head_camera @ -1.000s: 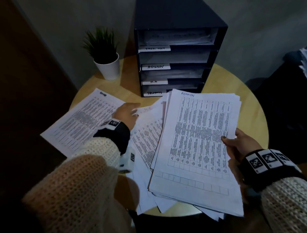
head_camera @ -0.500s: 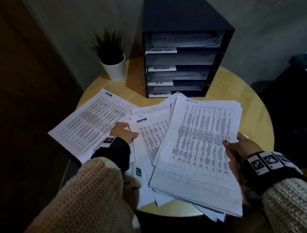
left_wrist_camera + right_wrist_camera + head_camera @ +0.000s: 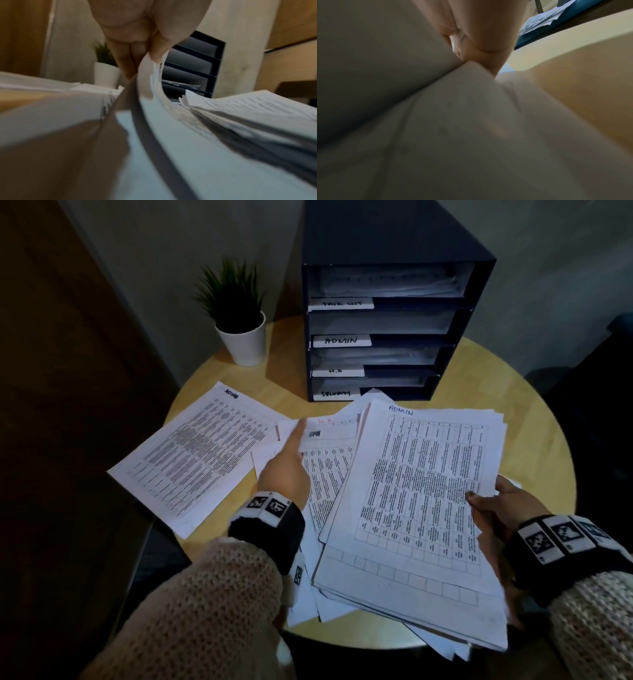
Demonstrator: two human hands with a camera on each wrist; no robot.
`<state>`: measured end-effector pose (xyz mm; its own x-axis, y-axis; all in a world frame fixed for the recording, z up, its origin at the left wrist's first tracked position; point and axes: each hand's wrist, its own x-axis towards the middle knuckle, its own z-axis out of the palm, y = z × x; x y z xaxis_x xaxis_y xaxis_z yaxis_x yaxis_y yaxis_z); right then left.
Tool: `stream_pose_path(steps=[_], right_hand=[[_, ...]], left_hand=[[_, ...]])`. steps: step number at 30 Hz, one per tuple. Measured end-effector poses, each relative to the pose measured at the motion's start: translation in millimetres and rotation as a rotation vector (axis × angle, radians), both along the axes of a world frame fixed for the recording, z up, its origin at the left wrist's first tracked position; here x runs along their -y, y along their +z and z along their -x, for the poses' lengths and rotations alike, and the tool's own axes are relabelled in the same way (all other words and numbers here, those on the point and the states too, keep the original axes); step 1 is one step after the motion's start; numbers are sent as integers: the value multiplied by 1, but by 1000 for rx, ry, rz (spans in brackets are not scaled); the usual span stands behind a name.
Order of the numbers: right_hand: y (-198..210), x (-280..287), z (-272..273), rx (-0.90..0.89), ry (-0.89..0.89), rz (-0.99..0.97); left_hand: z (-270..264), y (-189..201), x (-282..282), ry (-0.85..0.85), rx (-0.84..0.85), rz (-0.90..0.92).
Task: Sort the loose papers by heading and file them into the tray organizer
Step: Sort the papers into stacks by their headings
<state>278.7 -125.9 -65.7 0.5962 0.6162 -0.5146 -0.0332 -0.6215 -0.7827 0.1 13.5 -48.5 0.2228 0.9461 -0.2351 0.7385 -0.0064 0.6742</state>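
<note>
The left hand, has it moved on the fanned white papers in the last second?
Yes. The left hand has slid away from the single white sheet on the table, toward the black tray organizer, pinching a fanned paper's top edge.

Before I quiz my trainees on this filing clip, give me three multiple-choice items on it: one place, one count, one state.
1. Where does the potted plant stand?
A left of the tray organizer
B on top of it
C right of it

2. How many labelled shelves?
A two
B four
C six

3. What does the left hand do?
A rests flat
B pinches a sheet's corner
C holds a pen

Answers: 1 A, head view shows it left; 2 B, four label strips; 3 B, left wrist view shows paper between fingers and thumb.
</note>
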Motion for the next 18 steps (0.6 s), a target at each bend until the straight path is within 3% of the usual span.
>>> stream_pose_path(steps=[3,5,9,12,16,18], right_hand=[[-3,1,-2,-34,-13,-1],[-3,1,-3,-45,-14,-7],[-7,1,-5,-50,9,-9],[-11,3,-9,-40,6,9],[-17,2,-14,-66,-16,-17],[-18,2,-14,-86,-27,-31]], left_hand=[[-11,-1,10,-207,1,52],[-15,-4,10,-218,-44,17],[-8,-10,2,-121,-215,-25],[-2,-9,0,-62,-238,-69],[1,13,-7,87,-50,-73],[4,28,-11,180,33,-167]])
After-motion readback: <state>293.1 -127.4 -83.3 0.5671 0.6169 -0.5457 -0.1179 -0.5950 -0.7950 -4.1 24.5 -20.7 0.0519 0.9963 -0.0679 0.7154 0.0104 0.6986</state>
